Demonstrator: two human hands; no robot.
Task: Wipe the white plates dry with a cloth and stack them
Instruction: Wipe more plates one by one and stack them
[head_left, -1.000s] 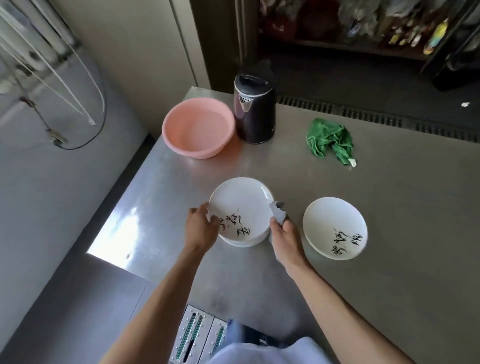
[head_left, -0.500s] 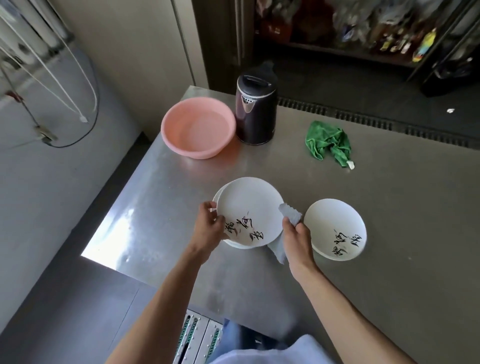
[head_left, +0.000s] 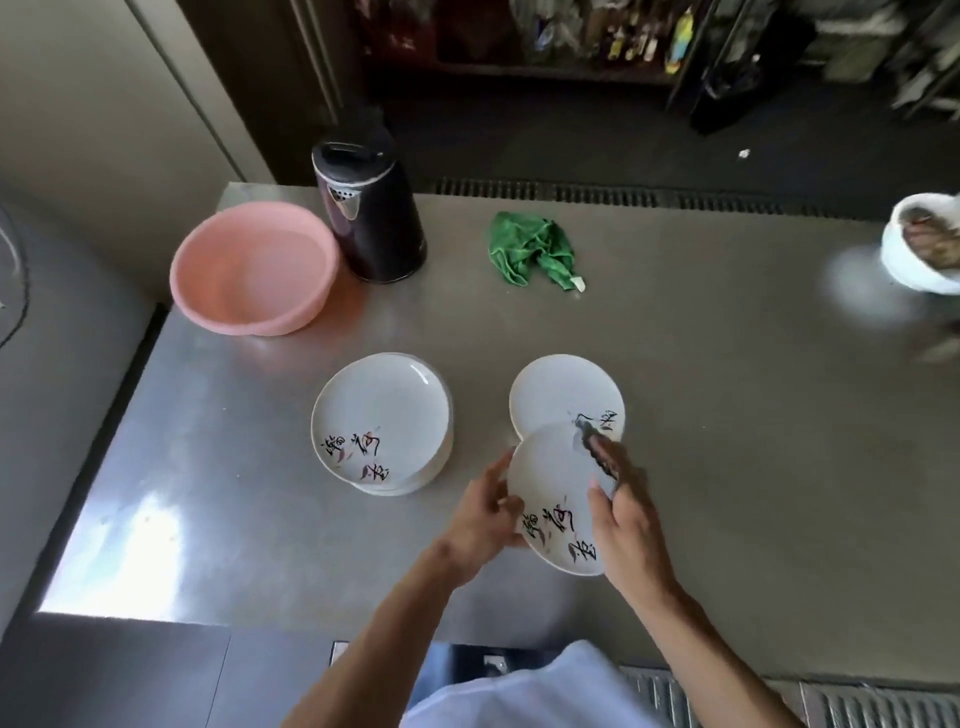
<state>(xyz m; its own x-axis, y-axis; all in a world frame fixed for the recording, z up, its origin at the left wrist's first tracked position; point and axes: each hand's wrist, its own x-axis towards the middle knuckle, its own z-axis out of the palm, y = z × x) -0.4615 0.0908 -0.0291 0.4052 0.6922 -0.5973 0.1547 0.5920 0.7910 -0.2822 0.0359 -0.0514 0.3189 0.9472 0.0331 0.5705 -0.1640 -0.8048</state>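
While the left hand (head_left: 488, 512) grips the held plate (head_left: 550, 493) by its nine o'clock rim, thumb on the upper face and fingers curled underneath, the right hand (head_left: 631, 525) presses a grey cloth (head_left: 597, 452) against the plate's face near two o'clock. The right fingers are curled round the cloth, which is too blurred to show its folds. The held plate is white, with dark brush lettering along its six o'clock edge. Its far rim overlaps the near edge of a second plate (head_left: 561, 389); whether the two touch cannot be told. That second plate lies flat on the steel table (head_left: 753, 441) at twelve o'clock of the held one, with the same lettering at its four o'clock side. At ten o'clock of the held plate, a little apart, stands a stack of plates (head_left: 382, 415), also white and lettered, faces up. Farther back, a pink basin (head_left: 252, 265) sits towards the table's ten o'clock corner, and a black kettle (head_left: 371, 208) stands just beside it at its two o'clock. A crumpled green cloth (head_left: 535, 249) lies at the table's twelve o'clock, well apart from the plates. A white bowl (head_left: 924, 249) with something brown in it sits blurred at the table's two o'clock edge.
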